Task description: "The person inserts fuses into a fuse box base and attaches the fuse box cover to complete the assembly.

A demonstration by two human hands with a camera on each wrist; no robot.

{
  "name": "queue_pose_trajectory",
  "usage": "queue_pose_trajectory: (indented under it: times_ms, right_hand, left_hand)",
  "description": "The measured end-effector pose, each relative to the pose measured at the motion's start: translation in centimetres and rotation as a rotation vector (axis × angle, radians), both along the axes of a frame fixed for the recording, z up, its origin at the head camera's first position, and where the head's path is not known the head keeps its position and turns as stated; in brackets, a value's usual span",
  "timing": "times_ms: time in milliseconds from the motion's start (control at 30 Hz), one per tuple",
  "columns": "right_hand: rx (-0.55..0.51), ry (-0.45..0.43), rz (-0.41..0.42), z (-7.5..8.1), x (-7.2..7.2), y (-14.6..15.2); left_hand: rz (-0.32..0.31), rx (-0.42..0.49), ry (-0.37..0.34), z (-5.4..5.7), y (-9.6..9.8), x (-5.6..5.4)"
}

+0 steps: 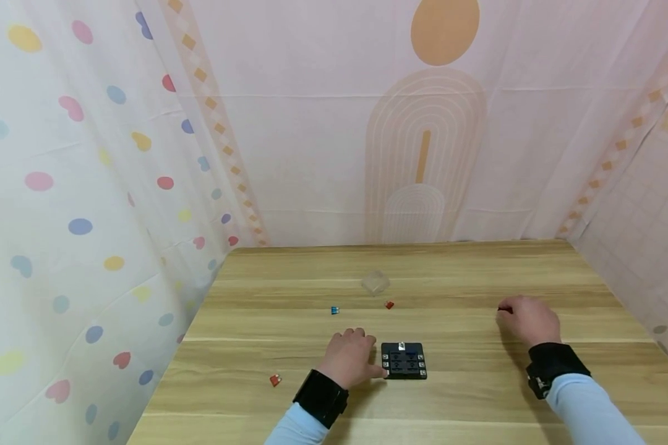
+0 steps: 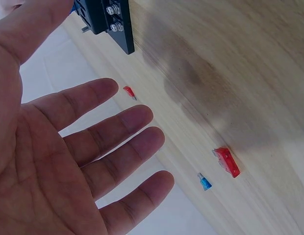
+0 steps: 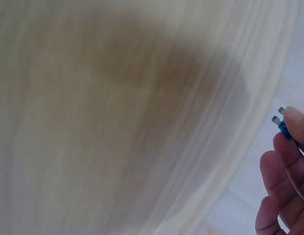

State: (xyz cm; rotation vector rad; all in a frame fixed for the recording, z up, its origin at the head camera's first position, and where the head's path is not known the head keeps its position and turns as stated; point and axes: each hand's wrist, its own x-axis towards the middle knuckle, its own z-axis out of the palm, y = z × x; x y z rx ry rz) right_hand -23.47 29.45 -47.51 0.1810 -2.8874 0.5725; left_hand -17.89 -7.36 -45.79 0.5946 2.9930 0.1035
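My right hand is raised above the right side of the table. Between its thumb and fingertips it pinches a small blue blade fuse, whose two metal prongs stick out in the right wrist view. Left of centre, my left hand is beside a black fuse block that has silver screws along its sides. The left thumb reaches the block's near left corner, and the other fingers are spread and fairly straight, with nothing between them.
Another blue fuse and a red fuse lie beyond the block. A second red fuse lies left of my left wrist. A clear cover sits further back on the wooden table. Patterned curtains hang behind.
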Motion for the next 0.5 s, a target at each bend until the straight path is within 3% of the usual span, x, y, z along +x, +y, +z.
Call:
queue_pose_trajectory:
  times_ms: [500]
  right_hand:
    - [-0.015, 0.015, -0.009, -0.2, 0.9, -1.1]
  left_hand:
    - [-0.011, -0.019, 0.039, -0.5, 0.0, 0.2]
